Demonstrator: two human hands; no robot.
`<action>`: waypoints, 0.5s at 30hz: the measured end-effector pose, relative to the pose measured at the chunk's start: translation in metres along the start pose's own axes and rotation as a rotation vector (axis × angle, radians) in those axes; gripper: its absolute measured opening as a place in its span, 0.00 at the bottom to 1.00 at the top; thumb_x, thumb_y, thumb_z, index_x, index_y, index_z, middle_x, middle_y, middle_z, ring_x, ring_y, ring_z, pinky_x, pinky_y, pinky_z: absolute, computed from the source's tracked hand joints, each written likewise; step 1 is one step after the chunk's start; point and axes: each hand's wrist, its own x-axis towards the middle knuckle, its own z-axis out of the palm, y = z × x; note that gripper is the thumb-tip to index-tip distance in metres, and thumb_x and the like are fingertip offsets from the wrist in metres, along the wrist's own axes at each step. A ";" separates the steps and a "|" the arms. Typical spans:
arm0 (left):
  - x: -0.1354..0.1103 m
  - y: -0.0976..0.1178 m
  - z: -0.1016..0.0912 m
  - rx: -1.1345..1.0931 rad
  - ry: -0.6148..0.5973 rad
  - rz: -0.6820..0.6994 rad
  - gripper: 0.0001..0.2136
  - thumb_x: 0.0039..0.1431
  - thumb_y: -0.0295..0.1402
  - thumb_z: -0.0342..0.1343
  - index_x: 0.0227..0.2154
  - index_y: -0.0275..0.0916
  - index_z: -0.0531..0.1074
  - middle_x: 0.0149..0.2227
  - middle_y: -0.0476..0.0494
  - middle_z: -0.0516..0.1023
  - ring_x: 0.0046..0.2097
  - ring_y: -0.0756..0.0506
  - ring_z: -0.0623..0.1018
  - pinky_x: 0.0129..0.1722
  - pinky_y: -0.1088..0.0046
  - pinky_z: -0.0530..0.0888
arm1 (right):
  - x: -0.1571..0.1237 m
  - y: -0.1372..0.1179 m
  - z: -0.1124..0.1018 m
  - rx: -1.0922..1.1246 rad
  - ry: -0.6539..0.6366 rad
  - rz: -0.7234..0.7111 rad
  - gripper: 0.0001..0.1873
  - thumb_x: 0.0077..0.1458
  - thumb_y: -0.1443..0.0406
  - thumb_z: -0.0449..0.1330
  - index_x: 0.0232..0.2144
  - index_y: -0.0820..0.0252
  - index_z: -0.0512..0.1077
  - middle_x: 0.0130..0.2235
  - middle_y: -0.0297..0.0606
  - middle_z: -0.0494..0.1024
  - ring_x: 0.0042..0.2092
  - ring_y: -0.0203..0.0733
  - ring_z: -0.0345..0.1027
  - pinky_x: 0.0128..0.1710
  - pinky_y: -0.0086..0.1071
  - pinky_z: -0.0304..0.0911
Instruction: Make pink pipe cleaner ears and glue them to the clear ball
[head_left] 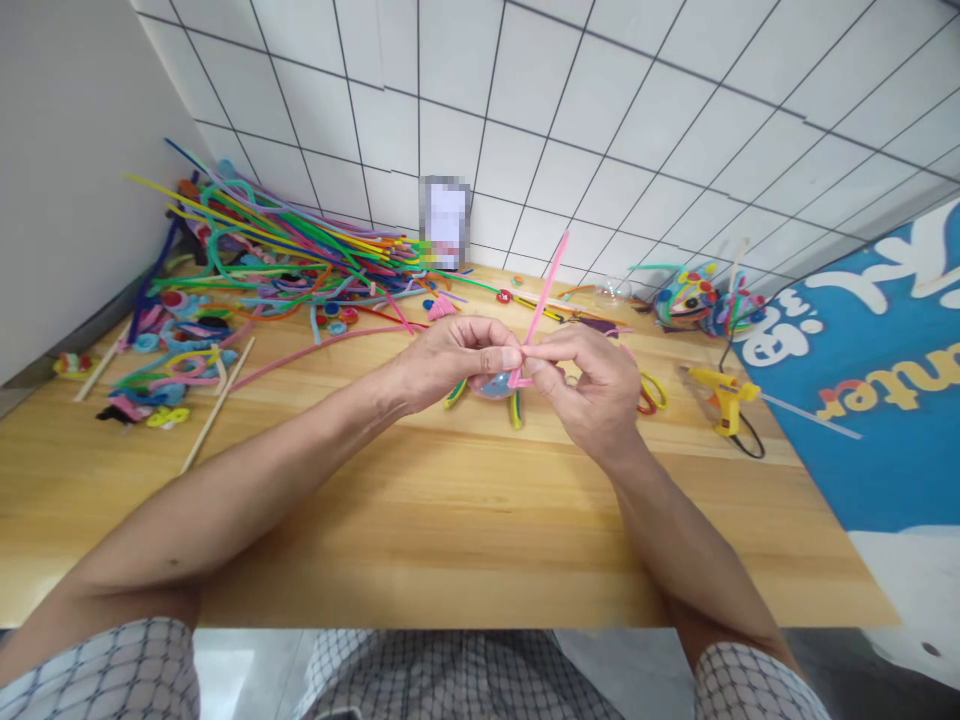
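My left hand [457, 360] and my right hand [592, 385] meet above the middle of the wooden table [420, 520]. Both pinch a pink pipe cleaner [546, 290], which rises up and to the right from between the fingertips. Its lower end is bent into a small loop at my fingers. Under my hands lies a small bluish round piece [491, 386] with green and yellow pipe cleaner bits sticking out beside it. Part of it is hidden by my fingers.
A big heap of coloured pipe cleaners [270, 260] fills the back left. Wooden sticks [217, 405] lie at the left. A yellow glue gun [724, 395] with a black cord sits at the right. A colourful craft figure [694, 298] stands near the tiled wall.
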 end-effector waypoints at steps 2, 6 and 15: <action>0.000 -0.001 0.000 0.008 0.014 -0.003 0.23 0.47 0.51 0.79 0.27 0.36 0.79 0.23 0.49 0.77 0.24 0.53 0.69 0.24 0.77 0.66 | 0.000 0.000 0.001 -0.004 0.003 0.003 0.08 0.64 0.68 0.65 0.37 0.49 0.82 0.33 0.32 0.85 0.33 0.40 0.76 0.36 0.39 0.71; 0.001 -0.001 0.000 0.012 0.034 0.005 0.23 0.47 0.51 0.79 0.27 0.36 0.79 0.21 0.52 0.73 0.23 0.53 0.67 0.23 0.77 0.65 | 0.001 -0.003 0.003 -0.011 0.025 0.033 0.07 0.64 0.68 0.65 0.36 0.50 0.83 0.32 0.32 0.85 0.33 0.40 0.75 0.36 0.39 0.71; 0.000 0.004 0.001 -0.092 -0.024 -0.077 0.25 0.53 0.55 0.76 0.29 0.36 0.76 0.22 0.52 0.69 0.24 0.53 0.67 0.24 0.79 0.64 | -0.002 0.002 0.001 0.173 0.086 0.296 0.03 0.62 0.66 0.68 0.39 0.53 0.82 0.34 0.32 0.84 0.34 0.39 0.75 0.37 0.35 0.71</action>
